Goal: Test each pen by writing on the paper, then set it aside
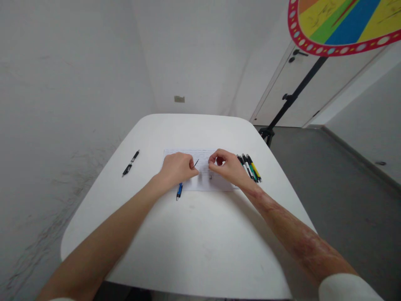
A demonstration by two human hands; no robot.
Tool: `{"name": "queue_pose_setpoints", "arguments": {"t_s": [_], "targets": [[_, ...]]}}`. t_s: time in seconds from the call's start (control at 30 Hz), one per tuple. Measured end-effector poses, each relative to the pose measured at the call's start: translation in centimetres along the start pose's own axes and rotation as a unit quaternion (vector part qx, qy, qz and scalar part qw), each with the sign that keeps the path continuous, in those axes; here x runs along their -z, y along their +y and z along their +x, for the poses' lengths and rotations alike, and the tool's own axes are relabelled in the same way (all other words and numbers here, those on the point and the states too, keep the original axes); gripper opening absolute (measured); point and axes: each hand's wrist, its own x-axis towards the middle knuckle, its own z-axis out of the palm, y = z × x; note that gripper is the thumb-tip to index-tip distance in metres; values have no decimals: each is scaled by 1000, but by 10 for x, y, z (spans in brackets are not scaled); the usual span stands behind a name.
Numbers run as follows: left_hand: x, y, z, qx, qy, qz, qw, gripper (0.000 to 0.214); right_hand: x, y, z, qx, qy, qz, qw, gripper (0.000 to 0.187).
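Observation:
My left hand is closed in a pinch over the sheet of paper, holding a thin dark pen refill whose end sticks up past the fingers. Across a small gap, my right hand has thumb and index finger pressed together; whatever is between them is too small to make out. Beneath both hands lies a lined sheet of paper with faint writing. A blue pen part pokes out below my left hand, its upper end hidden. Near my right hand's fingers a tiny item shows on the paper, unclear in kind.
Several pens lie side by side right of the paper, partly behind my right wrist. A black pen rests at the table's left. The white table stands near a wall. Beyond it at right stands a colourful wheel on a black stand.

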Motion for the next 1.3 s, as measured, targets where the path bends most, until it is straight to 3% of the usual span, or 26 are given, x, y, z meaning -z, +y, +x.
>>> {"name": "queue_pose_setpoints", "arguments": {"t_s": [0.17, 0.23, 0.4, 0.63, 1.03, 1.3], "targets": [[0, -13, -27, -57, 114, -34, 991, 7, -12, 5, -22, -48, 88, 174, 980, 13], [-11, -22, -38, -104, 173, -28, 979, 11, -19, 4, -30, -76, 104, 239, 962, 18], [-46, -41, -56, -217, 234, 0, 948, 19, -39, 0, -51, -119, 110, 332, 929, 26], [-60, -45, -55, -252, 199, -38, 947, 20, -56, 3, -62, -143, 97, 349, 921, 26], [-61, -42, -56, -272, 241, -34, 931, 18, -56, 6, -61, -136, 84, 355, 921, 32], [-62, -41, -56, -257, 224, -26, 940, 20, -56, 5, -61, -127, 47, 357, 924, 30]]}}
